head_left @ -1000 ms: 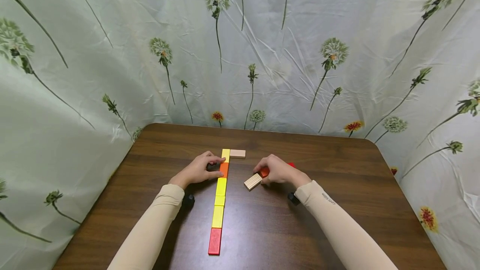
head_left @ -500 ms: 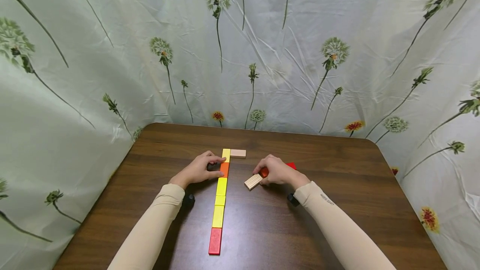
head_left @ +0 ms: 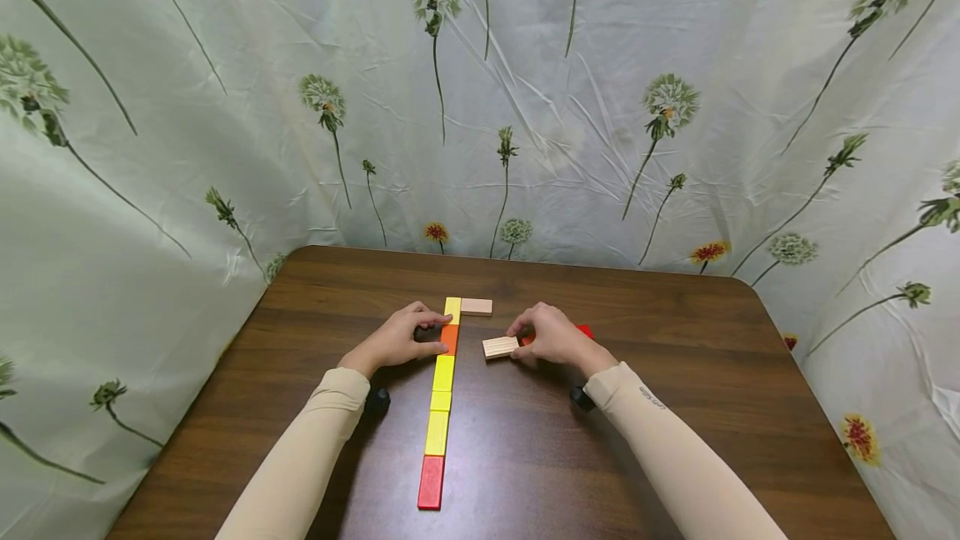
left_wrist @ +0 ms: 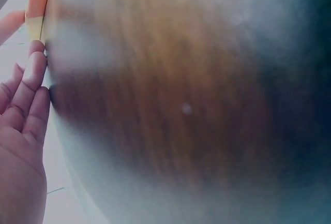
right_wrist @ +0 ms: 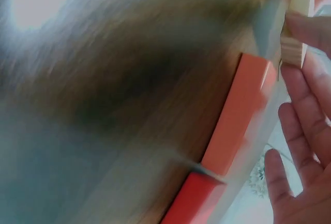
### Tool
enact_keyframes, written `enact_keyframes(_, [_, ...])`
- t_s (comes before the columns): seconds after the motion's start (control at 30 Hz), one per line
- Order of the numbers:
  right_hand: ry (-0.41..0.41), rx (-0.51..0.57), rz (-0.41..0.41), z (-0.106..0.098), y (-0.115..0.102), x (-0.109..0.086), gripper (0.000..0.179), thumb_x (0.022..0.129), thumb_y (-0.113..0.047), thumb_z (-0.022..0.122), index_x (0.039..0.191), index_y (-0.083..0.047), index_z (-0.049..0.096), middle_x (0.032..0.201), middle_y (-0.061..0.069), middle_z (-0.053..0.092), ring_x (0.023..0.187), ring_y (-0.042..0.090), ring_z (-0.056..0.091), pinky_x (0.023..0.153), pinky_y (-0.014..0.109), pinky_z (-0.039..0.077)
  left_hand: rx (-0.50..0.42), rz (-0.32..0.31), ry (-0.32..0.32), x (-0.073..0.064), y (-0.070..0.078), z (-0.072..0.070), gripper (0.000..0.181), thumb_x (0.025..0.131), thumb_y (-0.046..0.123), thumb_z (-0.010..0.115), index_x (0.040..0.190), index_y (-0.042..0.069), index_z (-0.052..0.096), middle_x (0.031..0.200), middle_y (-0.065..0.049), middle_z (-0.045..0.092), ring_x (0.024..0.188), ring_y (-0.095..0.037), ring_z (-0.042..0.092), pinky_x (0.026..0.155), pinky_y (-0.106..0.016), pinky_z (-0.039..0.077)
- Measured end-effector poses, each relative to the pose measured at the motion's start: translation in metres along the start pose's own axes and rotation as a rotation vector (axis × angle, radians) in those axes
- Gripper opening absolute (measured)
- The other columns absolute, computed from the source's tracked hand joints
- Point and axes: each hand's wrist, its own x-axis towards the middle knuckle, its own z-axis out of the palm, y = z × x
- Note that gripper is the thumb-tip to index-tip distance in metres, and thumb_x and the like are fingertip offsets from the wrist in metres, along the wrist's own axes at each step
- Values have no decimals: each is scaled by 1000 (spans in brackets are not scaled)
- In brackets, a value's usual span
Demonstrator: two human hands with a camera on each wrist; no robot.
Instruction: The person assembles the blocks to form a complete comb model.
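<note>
In the head view, my left hand (head_left: pixel 397 338) lies beside a row of flat blocks, its thumb on the orange block (head_left: pixel 449 339) and its index fingertip on the yellow block (head_left: pixel 452 308) at the far end. The left wrist view shows its other fingers fairly straight and relaxed. My right hand (head_left: pixel 551 338) pinches a plain wooden block (head_left: pixel 500 347) between thumb and fingers, right of the row. In the right wrist view, that wooden block (right_wrist: pixel 293 50) shows its end between thumb and fingertip, while the remaining fingers hang loosely extended.
The row continues toward me with several yellow blocks (head_left: pixel 437 433) and a red block (head_left: pixel 431 482). A pale block (head_left: pixel 476 307) adjoins the far end. Beyond my right hand lie an orange block (right_wrist: pixel 235 115) and a red block (right_wrist: pixel 194 198). The brown table (head_left: pixel 645 457) meets a flowered curtain (head_left: pixel 555 148).
My right hand has turned the wooden block from slanted to nearly crosswise, shifting it slightly left and away from me. My left hand and the row stay put.
</note>
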Motion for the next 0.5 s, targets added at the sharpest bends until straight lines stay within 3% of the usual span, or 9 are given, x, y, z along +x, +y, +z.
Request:
enact_keyframes(0.13, [32,22,44,3,-4,3,24,83,-18,93,105,-13,84,98,-3,81,96,16,68,94,39,56,-4,5,6,0,-1,0,56,94,39,85,143,17,71,123,-7,65,110,-21,60,99,-43,51])
enact_keyframes(0.33, [79,79,118,8,-10,9,23,84,-18,92,103,-10,82,91,-1,79,72,8,66,87,34,57,-14,7,7,0,-2,1,56,93,40,85,143,17,71,124,-7,64,107,-20,59,97,-41,50])
enact_keyframes(0.5, [122,72,123,14,-12,15,22,83,-16,93,101,-9,83,86,-1,77,81,6,64,83,31,56,-6,9,5,0,-2,1,57,94,41,84,143,16,71,124,-7,64,105,-19,58,95,-40,50])
